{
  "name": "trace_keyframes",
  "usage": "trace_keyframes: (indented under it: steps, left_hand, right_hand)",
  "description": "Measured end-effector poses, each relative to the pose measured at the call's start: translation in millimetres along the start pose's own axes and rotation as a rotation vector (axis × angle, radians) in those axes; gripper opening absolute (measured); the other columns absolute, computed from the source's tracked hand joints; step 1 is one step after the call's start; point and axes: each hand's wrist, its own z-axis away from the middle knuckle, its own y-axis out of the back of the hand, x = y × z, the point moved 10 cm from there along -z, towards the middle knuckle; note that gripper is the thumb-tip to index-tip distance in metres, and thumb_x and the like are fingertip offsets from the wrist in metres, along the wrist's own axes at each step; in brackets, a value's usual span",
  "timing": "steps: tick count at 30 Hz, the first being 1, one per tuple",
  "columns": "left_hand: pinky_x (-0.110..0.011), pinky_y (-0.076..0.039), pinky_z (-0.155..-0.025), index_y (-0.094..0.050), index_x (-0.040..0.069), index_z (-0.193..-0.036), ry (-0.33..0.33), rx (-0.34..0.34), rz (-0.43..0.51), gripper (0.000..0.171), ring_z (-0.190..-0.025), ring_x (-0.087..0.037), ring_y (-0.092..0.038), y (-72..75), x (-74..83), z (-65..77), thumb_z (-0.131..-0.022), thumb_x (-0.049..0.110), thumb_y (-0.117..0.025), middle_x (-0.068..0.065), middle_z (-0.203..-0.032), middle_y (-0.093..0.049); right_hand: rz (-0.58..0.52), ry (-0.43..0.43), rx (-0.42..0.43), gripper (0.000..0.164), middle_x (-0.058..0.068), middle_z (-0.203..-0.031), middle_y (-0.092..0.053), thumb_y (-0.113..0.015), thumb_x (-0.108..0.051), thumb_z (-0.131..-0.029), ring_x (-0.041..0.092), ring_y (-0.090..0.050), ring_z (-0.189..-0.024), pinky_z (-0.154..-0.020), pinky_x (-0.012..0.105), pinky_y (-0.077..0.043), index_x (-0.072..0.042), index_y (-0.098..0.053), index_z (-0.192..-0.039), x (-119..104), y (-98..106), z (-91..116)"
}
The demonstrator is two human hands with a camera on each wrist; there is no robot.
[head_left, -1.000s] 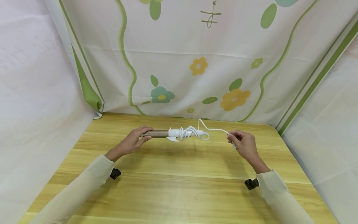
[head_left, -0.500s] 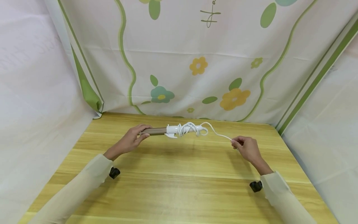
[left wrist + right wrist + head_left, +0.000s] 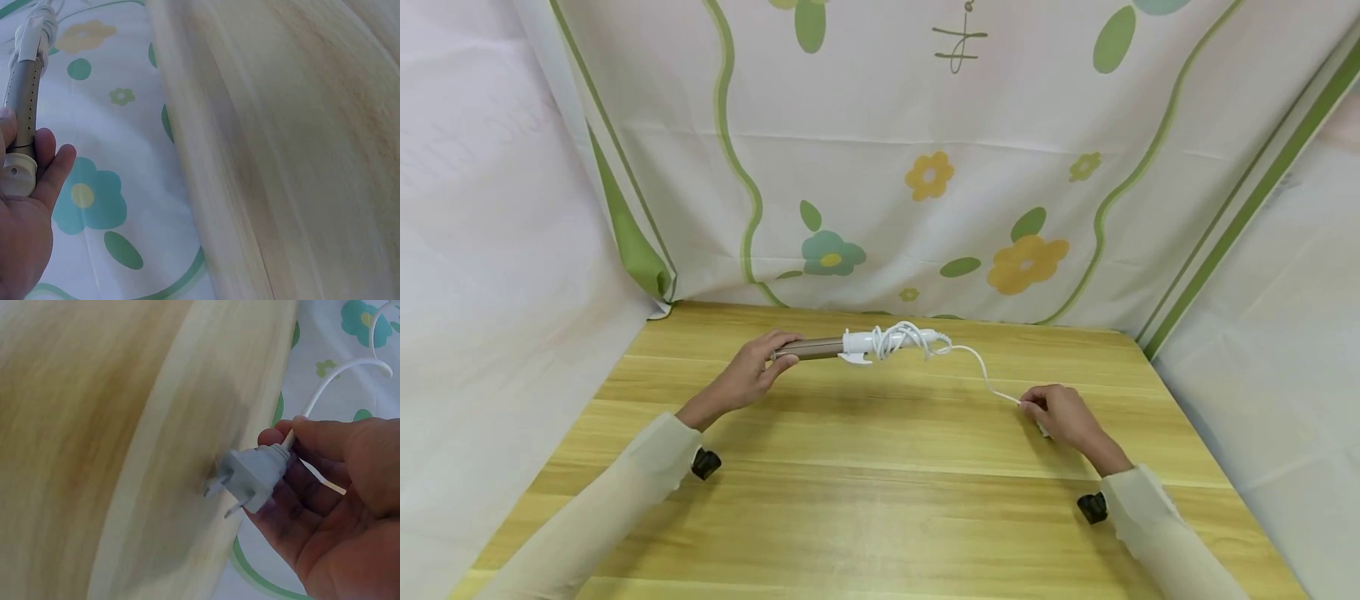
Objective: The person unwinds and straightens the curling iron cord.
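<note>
Held out over the table, a curling iron (image 3: pixel 817 349) has a brown barrel and a white handle. My left hand (image 3: pixel 743 372) grips the barrel near its tip, thumb on one side and fingers on the other. In the left wrist view, small holes run along the barrel, and a white end cap (image 3: pixel 19 175) sits by the palm. The white cord (image 3: pixel 900 333) is looped round the handle, and its loose length curves to the right. My right hand (image 3: pixel 1066 415) pinches it just behind a white two-pin plug (image 3: pixel 251 477), whose prongs point away from the fingers.
The wooden table (image 3: pixel 865 500) spreads beneath both hands. A white curtain (image 3: pixel 850 183) printed with flowers hangs along its back edge, with plain white cloth (image 3: pixel 497 275) at the sides. A small black device (image 3: pixel 706 463) is on each wrist.
My right hand has lowered toward the table and come slightly nearer, drawing the loose cord down with the plug. My left hand and the curling iron have shifted a little back and left.
</note>
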Motion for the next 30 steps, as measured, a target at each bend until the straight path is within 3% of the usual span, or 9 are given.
trace_keyframes:
  steps: [8,16,26,30]
  left_hand:
    - [-0.042,-0.051,-0.079,-0.057,0.003,-0.133,-0.02,0.008,-0.007,0.033,-0.099,-0.023,-0.064,1.0,2.6,0.1,-0.102,0.014,-0.054,-0.012,-0.117,-0.064]
    - [-0.041,-0.051,-0.079,-0.057,0.002,-0.132,-0.018,0.001,-0.011,0.032,-0.096,-0.021,-0.063,0.3,3.0,1.2,-0.102,0.013,-0.054,-0.011,-0.116,-0.064]
    - [-0.041,-0.051,-0.079,-0.057,0.003,-0.132,-0.011,-0.001,-0.007,0.032,-0.096,-0.021,-0.063,-0.8,3.3,1.1,-0.102,0.014,-0.054,-0.011,-0.115,-0.064]
    - [-0.04,-0.051,-0.079,-0.058,0.003,-0.131,-0.017,-0.002,-0.001,0.032,-0.095,-0.02,-0.063,-1.1,3.6,1.3,-0.102,0.014,-0.054,-0.011,-0.115,-0.065]
  right_hand:
    - [0.053,0.028,-0.014,0.009,0.0,-0.084,-0.071,-0.067,-0.013,-0.094,0.01,-0.059,-0.072,-0.067,0.032,-0.049,-0.01,-0.075,-0.093,-4,-8,-2]
    - [0.022,0.023,-0.057,0.009,-0.001,-0.088,-0.071,-0.068,-0.009,-0.092,0.012,-0.063,-0.08,-0.071,0.035,-0.052,-0.01,-0.074,-0.098,-14,-18,-4]
    - [-0.047,0.076,0.047,0.023,0.015,-0.112,-0.071,-0.054,-0.012,-0.102,0.03,-0.068,-0.099,-0.082,0.045,-0.055,-0.003,-0.069,-0.117,-35,-13,-7]
    - [-0.111,0.122,0.111,0.031,0.019,-0.124,-0.065,-0.058,-0.016,-0.101,0.036,-0.063,-0.111,-0.09,0.051,-0.052,-0.001,-0.062,-0.128,-51,-8,-10]
